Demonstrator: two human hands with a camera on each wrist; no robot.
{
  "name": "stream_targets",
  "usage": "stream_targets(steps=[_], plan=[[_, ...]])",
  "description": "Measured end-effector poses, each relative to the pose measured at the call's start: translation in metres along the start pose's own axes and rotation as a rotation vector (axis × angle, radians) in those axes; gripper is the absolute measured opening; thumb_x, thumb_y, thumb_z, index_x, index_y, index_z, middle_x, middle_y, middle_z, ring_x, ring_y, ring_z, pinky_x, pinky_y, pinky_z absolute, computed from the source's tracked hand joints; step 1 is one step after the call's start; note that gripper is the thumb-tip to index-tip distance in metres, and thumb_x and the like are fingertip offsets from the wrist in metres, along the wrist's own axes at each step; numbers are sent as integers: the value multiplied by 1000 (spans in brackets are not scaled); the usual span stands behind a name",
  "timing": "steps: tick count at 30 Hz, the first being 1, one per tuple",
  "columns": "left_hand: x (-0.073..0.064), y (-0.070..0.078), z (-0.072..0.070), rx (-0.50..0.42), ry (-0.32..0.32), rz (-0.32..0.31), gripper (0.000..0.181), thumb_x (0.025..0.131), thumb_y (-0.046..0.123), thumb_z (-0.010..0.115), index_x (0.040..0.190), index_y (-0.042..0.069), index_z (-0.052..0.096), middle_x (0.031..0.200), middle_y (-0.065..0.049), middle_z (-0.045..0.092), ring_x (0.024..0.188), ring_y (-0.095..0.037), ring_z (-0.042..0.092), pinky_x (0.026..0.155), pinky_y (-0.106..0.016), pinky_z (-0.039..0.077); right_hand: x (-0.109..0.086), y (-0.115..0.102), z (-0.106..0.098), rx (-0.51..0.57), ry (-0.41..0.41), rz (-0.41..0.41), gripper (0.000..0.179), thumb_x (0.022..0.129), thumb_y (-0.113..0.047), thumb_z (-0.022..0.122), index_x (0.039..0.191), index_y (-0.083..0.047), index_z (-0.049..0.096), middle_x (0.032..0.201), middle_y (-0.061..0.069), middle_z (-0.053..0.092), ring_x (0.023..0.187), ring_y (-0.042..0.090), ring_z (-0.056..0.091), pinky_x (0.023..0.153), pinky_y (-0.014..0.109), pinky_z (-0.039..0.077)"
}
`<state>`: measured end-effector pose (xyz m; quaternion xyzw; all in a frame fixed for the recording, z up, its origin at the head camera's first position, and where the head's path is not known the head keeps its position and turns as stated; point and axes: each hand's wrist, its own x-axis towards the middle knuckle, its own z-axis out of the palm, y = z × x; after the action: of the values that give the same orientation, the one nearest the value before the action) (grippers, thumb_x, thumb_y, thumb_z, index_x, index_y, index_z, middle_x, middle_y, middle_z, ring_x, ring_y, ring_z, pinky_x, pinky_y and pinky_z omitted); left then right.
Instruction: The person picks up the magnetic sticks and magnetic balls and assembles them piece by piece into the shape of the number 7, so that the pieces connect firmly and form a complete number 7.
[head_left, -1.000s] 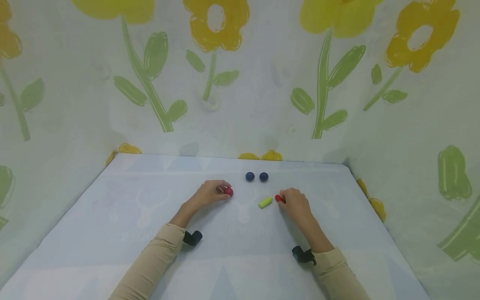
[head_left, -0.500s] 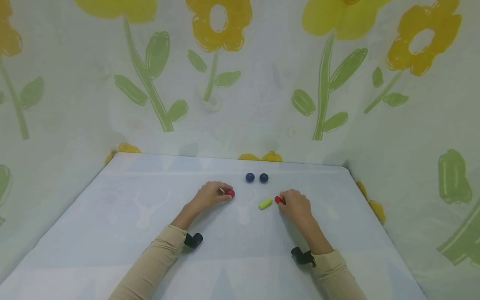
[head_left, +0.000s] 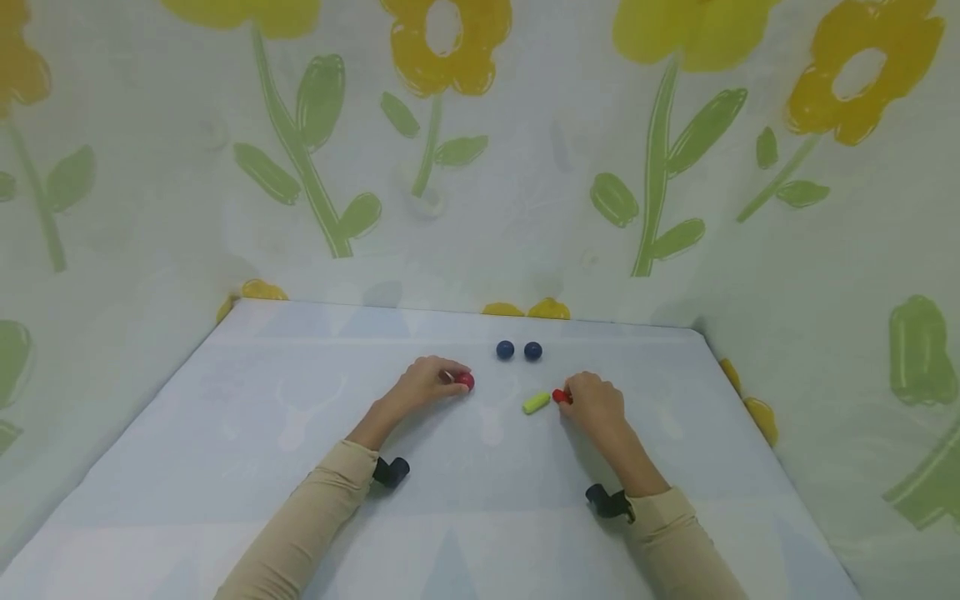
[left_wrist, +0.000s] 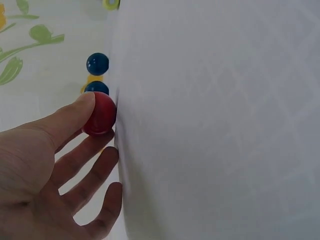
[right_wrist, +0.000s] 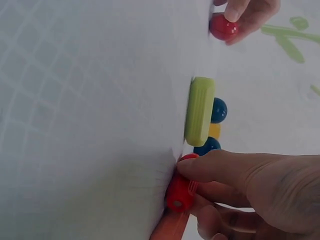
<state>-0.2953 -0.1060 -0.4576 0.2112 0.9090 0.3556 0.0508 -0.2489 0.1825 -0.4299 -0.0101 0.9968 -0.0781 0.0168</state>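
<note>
Red ball (head_left: 466,382) | edged slightly right | left hand (head_left: 426,382) pinches it | right hand (head_left: 597,403) grips red cylinder (right_wrist: 180,194), unmoved, right of lime piece (head_left: 536,403) | handling seems unfinished

From here I see a white table (head_left: 480,533) printed with faint shapes. Toward its far edge sit a blue ball (head_left: 506,350) and another blue ball (head_left: 533,351), slightly apart. Nearer lies a lime-green stick (head_left: 536,402), just beside a red stick (right_wrist: 181,192); a red ball (head_left: 466,382) touches the surface.

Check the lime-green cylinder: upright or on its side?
On its side: the lime-green cylinder lies lengthwise along the tabletop in the right wrist view.
</note>
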Motion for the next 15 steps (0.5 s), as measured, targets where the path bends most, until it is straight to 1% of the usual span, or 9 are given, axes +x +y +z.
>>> stream_targets(steps=[3,9,12,15], plan=[[1,1,0,-5,-7,-13,37,87,24,75,122,15,70,108,-2,73,93,-14,63,84,-31,54,1,0,-3,2,-8,5,22,85,-19,75,101,-4,72,85,7,64,70,20,53,66,33,50],[2,4,-1,-11,-15,-8,37,87,23,75,123,14,70,111,-3,73,93,-15,62,84,-30,54,3,-3,-8,8,46,5,26,85,-24,77,101,-4,72,85,8,62,73,21,54,68,33,51],[1,4,-2,-8,-23,-9,38,87,24,75,123,15,69,114,-3,72,94,-15,62,83,-29,53,4,-6,-11,15,75,-18,24,85,-21,77,102,-5,72,84,8,62,73,21,54,69,33,52],[-1,3,-3,-4,-19,-12,37,87,23,75,123,14,69,114,-3,72,95,-15,62,84,-30,54,7,-11,-11,17,109,-66,21,85,-19,76,102,-6,73,85,8,62,73,20,54,69,32,53]])
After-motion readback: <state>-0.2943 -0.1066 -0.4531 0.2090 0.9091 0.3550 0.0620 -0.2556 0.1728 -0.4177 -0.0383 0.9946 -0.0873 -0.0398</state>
